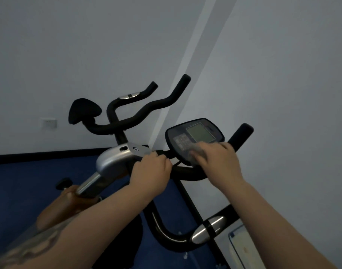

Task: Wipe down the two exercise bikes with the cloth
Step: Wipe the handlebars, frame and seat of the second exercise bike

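The left hand (150, 169) has its grip clenched around the black padded handlebar (187, 172) of the nearer exercise bike (111, 162), just left of the console stem. The right hand (218, 158) presses a small pale grey cloth (197, 153) against the lower edge of the dark oval console (193, 136), below its grey-green screen; its fingers lie over the blurred cloth, and I cannot tell whether that grip is clenched or flat. The bike's silver shroud sits beside the left knuckles. Behind it stands the second exercise bike (127, 117), with black curved handlebars and a black saddle, near the white wall (88, 45). A blue floor (20, 181) lies beneath.
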